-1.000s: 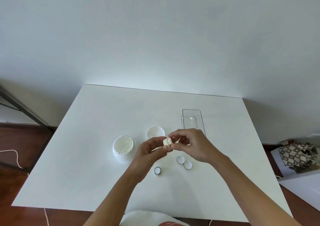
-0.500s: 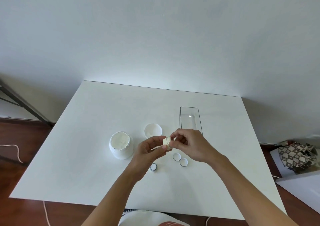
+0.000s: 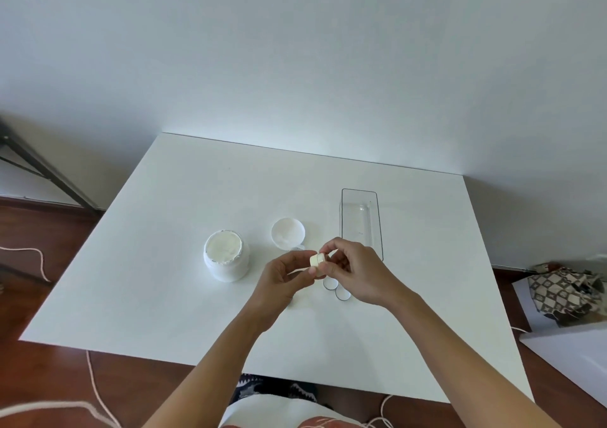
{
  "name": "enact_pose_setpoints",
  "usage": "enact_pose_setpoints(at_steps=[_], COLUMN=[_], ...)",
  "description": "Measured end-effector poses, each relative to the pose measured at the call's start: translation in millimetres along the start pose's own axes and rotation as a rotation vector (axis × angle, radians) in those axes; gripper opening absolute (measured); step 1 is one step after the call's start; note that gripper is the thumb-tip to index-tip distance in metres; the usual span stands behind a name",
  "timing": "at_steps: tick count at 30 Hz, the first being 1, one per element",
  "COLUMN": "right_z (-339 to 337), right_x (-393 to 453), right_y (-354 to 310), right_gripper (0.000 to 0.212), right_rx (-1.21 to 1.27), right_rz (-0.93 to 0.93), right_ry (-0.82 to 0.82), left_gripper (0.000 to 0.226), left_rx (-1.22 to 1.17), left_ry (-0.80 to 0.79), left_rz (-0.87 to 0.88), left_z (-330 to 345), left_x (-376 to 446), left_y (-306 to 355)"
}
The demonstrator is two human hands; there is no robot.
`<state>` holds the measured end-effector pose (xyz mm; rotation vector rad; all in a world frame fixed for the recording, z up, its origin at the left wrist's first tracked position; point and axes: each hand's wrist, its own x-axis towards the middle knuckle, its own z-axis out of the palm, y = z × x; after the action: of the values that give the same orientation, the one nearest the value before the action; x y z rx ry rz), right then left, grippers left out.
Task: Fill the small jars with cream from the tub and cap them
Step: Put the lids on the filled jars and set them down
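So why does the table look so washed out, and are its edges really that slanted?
In the head view, strong light bleaches the white table, so the tub and its lid nearly melt into it; the clear tray shows only by glints. The slanted edges are wide-angle distortion. The hands on the small jar cast soft shadows.

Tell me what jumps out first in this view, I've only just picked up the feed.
Both hands meet over the middle of the white table: the left hand and right hand pinch one small cream-coloured jar between them. Left of them stands the open tub, full of white cream, with its lid lying behind the hands. A clear plastic tray sits farther back on the right, and two small round caps lie under the right hand.
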<state>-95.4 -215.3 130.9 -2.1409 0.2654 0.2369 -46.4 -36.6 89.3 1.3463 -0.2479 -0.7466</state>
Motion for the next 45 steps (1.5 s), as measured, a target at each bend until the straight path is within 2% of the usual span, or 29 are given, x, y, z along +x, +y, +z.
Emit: enact_pose_setpoints(at_steps=[3, 8, 13, 18, 27, 31, 35, 37, 40, 45], right_z=[5, 19, 52, 82, 101, 97, 88, 85, 84, 86], right_x=[0, 3, 9, 18, 25, 19, 9, 9, 14, 19], right_y=[9, 34, 67, 76, 84, 87, 97, 103, 108, 112], right_gripper=[0.014, 0.012, 0.019, 0.02, 0.022, 0.039, 0.054, 0.058, 0.057, 0.037], right_rx=[0.01, 0.077, -0.216, -0.406, -0.548, -0.512, -0.507, -0.484, -0.472, -0.409], right_rz=[0.032, 0.13, 0.157, 0.116, 0.097, 0.096, 0.29, 0.431, 0.54, 0.474], right_ry=[-0.018, 0.032, 0.017, 0.013, 0.025, 0.068, 0.308, 0.334, 0.276, 0.218], left_gripper=[0.025, 0.052, 0.059, 0.056, 0.048, 0.041, 0.038, 0.036, 0.035, 0.032], left_rx=[0.052, 0.207, 0.669, 0.792, 0.827, 0.832, 0.834, 0.805, 0.7, 0.497], left_ry=[-0.022, -0.024, 0.114, 0.135, 0.193, 0.211, 0.208, 0.204, 0.218, 0.259], left_rz=[-0.042, -0.169, -0.252, -0.229, -0.16, -0.133, -0.119, -0.118, -0.121, -0.176], left_z=[-3, -29, -57, -59, -54, -52, -53, -55, -56, -53], left_x=[4, 14, 12, 9, 12, 13, 13, 12, 12, 8], left_y=[-3, -20, -65, -96, -106, -109, -111, -111, -104, -85])
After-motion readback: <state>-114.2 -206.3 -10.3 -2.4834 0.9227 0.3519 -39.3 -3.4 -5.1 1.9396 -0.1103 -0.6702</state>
